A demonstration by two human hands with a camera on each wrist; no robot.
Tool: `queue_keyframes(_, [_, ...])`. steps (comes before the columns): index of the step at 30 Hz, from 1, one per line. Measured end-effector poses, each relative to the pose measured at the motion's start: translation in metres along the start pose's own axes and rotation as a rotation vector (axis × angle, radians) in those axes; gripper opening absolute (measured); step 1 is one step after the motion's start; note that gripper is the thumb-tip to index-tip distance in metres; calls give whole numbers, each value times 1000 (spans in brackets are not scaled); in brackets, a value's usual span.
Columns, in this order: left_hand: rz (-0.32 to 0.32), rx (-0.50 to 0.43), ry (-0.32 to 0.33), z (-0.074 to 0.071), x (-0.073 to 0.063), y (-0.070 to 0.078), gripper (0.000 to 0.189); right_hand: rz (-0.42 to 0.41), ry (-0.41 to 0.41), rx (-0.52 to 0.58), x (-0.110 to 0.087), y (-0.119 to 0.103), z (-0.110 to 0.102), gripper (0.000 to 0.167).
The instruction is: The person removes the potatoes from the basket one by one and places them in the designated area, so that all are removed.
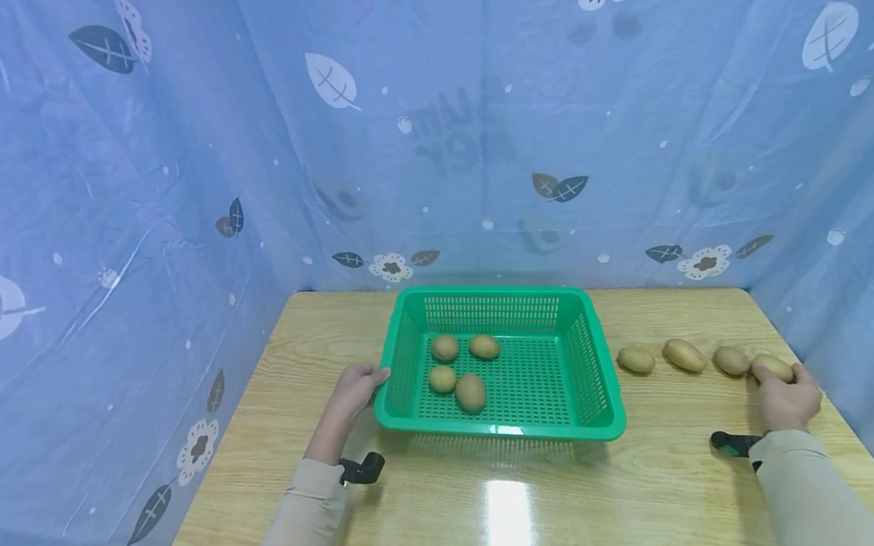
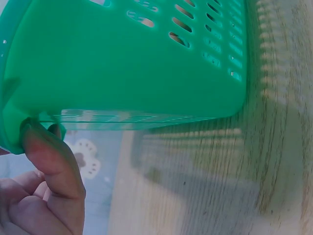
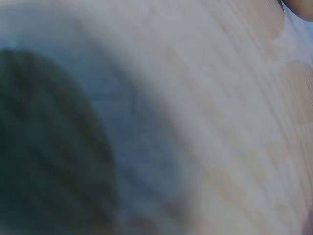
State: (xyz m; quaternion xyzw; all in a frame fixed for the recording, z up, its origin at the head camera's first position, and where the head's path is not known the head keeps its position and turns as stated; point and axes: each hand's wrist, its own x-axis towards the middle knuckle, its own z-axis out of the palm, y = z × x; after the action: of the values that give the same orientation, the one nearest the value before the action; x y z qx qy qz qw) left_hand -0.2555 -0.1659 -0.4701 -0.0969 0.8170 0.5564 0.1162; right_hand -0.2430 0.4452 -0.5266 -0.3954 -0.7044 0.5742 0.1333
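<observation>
Basket (image 1: 559, 431) green; potatoes (image 1: 470, 394) yellowish-brown; curtain (image 1: 433, 215) blue, leaf-and-flower print.

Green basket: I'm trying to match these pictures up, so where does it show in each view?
Head: the green basket sits below and slightly right of the picture's center.
Left wrist: its outer wall fills much of the upper left.
Right wrist: no basket can be made out; a blurred dark shape covers the left part.
Shared landmark: the left hand gripping the basket, in head and left wrist only.
</observation>
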Motion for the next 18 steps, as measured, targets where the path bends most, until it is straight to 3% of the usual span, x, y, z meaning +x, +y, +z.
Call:
queue_keyframes(11, [6,-3,-6,0,-1,1,33,44,-8,16,3,1,-6,81])
queue_keyframes(18, [-4,-9,-9,-1,-1,1,32,5,32,30,0,-7,-12,75])
